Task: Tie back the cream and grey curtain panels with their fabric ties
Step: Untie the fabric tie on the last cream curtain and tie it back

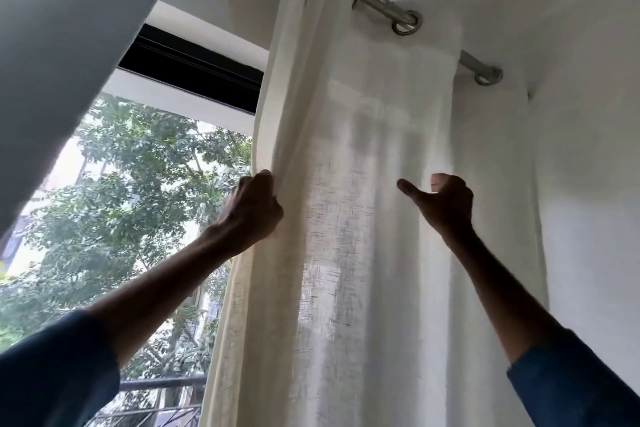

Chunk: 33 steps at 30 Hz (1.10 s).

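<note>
Two curtain panels fill most of the head view, seen from below. Largest is the cream panel (363,253), a loosely woven, half-sheer cloth that hangs in long folds from top to bottom through the middle of the picture, untied. The grey panel (52,45) slants across the upper left corner, well apart from the cream one. Between them the window (145,184) shows green trees and a dark railing (162,383) outside. A white wall (588,184) stands to the right. The metal rod (377,0) runs along the top, threaded through the cream panel's rings (407,22).

Both arms reach up in blue sleeves (52,374). The left hand (254,211) grips the cream panel's left edge, fingers curled round the bunched cloth. The right hand (446,204) lies against the cream panel's front, thumb stuck out to the left and fingers curled; whether it pinches any cloth cannot be told.
</note>
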Available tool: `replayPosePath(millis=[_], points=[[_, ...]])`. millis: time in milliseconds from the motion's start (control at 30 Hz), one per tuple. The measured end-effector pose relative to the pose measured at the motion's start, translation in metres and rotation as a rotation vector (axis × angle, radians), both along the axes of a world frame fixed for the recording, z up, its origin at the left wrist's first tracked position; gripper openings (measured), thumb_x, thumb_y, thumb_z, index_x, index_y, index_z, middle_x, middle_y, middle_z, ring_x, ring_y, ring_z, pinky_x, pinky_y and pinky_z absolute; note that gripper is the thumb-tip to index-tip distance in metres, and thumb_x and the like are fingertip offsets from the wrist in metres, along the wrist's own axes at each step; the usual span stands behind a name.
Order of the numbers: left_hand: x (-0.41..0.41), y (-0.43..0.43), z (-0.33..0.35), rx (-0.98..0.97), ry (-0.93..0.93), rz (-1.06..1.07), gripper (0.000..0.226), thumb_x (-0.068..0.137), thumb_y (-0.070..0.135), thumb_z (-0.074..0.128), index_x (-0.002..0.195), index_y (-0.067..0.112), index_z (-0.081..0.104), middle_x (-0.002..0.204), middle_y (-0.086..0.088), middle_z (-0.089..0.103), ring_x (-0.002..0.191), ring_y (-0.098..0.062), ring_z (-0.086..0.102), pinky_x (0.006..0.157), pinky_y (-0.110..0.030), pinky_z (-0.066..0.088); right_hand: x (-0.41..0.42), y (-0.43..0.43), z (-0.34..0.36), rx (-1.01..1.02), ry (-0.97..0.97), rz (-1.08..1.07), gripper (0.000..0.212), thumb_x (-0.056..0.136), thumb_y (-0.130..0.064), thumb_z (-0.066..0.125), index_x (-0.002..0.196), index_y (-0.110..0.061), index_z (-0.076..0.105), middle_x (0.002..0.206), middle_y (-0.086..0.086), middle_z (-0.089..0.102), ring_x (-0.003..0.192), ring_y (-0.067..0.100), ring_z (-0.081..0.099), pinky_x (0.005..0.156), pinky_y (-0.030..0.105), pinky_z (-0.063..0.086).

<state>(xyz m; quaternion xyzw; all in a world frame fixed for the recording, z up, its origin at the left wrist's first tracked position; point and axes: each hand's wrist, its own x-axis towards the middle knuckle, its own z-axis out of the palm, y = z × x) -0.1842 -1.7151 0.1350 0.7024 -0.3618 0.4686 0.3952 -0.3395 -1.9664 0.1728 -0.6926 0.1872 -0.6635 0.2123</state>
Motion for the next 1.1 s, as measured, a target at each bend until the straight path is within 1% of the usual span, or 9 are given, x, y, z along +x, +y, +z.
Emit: replayPosePath(millis=[67, 133, 333, 500, 667, 800, 867, 967, 1100], points=[[0.002, -0.001, 0.001, 0.004, -0.006, 0.015, 0.013, 0.092, 0.007, 0.052, 0.08, 0.007, 0.048, 0.067, -0.008, 0.053, 0.053, -0.018, 0.054, 0.043, -0.027, 0.041, 0.007, 0.003, 0.001, -0.064, -0.077, -0.05, 0.034, 0.081, -0.036, 0.075, 0.072, -0.005, 0.064, 0.076, 0.016, 0.067, 0.076, 0.032, 0.063, 0.071, 0.034, 0.048], [0.004, -0.001, 0.002, 0.008, -0.013, 0.027, 0.013, 0.092, 0.006, 0.052, 0.08, 0.007, 0.048, 0.067, -0.008, 0.053, 0.052, -0.018, 0.053, 0.042, -0.025, 0.038, 0.016, 0.012, 0.002, -0.125, -0.131, -0.099, 0.039, 0.08, -0.023, 0.066, 0.054, -0.003, 0.044, 0.051, 0.01, 0.049, 0.055, 0.031, 0.05, 0.06, 0.03, 0.038], [0.012, 0.004, 0.009, 0.051, 0.007, 0.036, 0.015, 0.084, 0.0, 0.053, 0.074, 0.007, 0.045, 0.067, -0.01, 0.053, 0.053, -0.023, 0.054, 0.045, -0.034, 0.045, 0.04, 0.09, 0.016, -0.358, -0.202, -0.144, 0.015, 0.084, -0.014, 0.066, 0.077, -0.003, 0.074, 0.082, 0.016, 0.072, 0.083, 0.039, 0.065, 0.071, 0.037, 0.047], [0.023, 0.008, 0.021, 0.111, 0.055, 0.07, 0.023, 0.083, 0.007, 0.056, 0.07, 0.016, 0.04, 0.071, -0.01, 0.052, 0.066, -0.029, 0.06, 0.053, -0.031, 0.041, 0.082, 0.173, 0.008, -0.677, -0.324, -0.055, 0.012, 0.065, -0.005, 0.076, 0.069, -0.013, 0.068, 0.069, 0.007, 0.065, 0.066, 0.034, 0.063, 0.058, 0.031, 0.038], [0.019, 0.015, 0.017, 0.119, 0.039, 0.051, 0.018, 0.087, 0.007, 0.054, 0.072, 0.015, 0.047, 0.075, -0.011, 0.057, 0.068, -0.024, 0.062, 0.049, -0.031, 0.042, 0.089, 0.172, 0.006, -0.686, -0.405, -0.026, 0.006, 0.076, -0.012, 0.078, 0.079, -0.012, 0.073, 0.074, 0.006, 0.069, 0.069, 0.031, 0.067, 0.059, 0.03, 0.049], [0.003, 0.02, 0.008, 0.094, 0.0, 0.021, 0.009, 0.094, 0.007, 0.05, 0.086, 0.01, 0.051, 0.075, -0.003, 0.054, 0.06, -0.016, 0.054, 0.049, -0.029, 0.047, 0.079, 0.139, -0.017, -0.462, -0.292, 0.132, 0.034, 0.082, -0.043, 0.08, 0.102, -0.017, 0.073, 0.091, -0.004, 0.075, 0.081, 0.016, 0.07, 0.07, 0.025, 0.047], [-0.003, 0.022, 0.003, 0.101, -0.044, 0.03, 0.013, 0.097, 0.01, 0.048, 0.085, 0.008, 0.051, 0.071, -0.003, 0.053, 0.058, -0.018, 0.055, 0.046, -0.033, 0.045, 0.071, 0.128, -0.028, -0.293, -0.206, 0.22, 0.031, 0.078, -0.034, 0.079, 0.106, -0.024, 0.071, 0.095, -0.01, 0.075, 0.087, 0.01, 0.07, 0.084, 0.033, 0.054], [-0.011, 0.022, -0.002, 0.104, -0.127, 0.036, 0.015, 0.098, 0.01, 0.046, 0.085, 0.007, 0.052, 0.068, -0.007, 0.056, 0.057, -0.024, 0.058, 0.051, -0.043, 0.05, 0.06, 0.123, -0.047, -0.232, -0.197, 0.288, 0.021, 0.077, -0.018, 0.074, 0.098, -0.021, 0.071, 0.088, -0.012, 0.074, 0.076, 0.007, 0.069, 0.081, 0.039, 0.057], [-0.023, 0.014, -0.007, 0.098, -0.167, 0.008, 0.015, 0.099, 0.005, 0.047, 0.085, 0.006, 0.052, 0.066, -0.007, 0.056, 0.051, -0.018, 0.053, 0.049, -0.043, 0.049, 0.051, 0.127, -0.068, -0.228, -0.225, 0.362, 0.024, 0.079, -0.009, 0.072, 0.101, -0.017, 0.071, 0.086, -0.015, 0.072, 0.071, -0.003, 0.066, 0.076, 0.026, 0.056]])
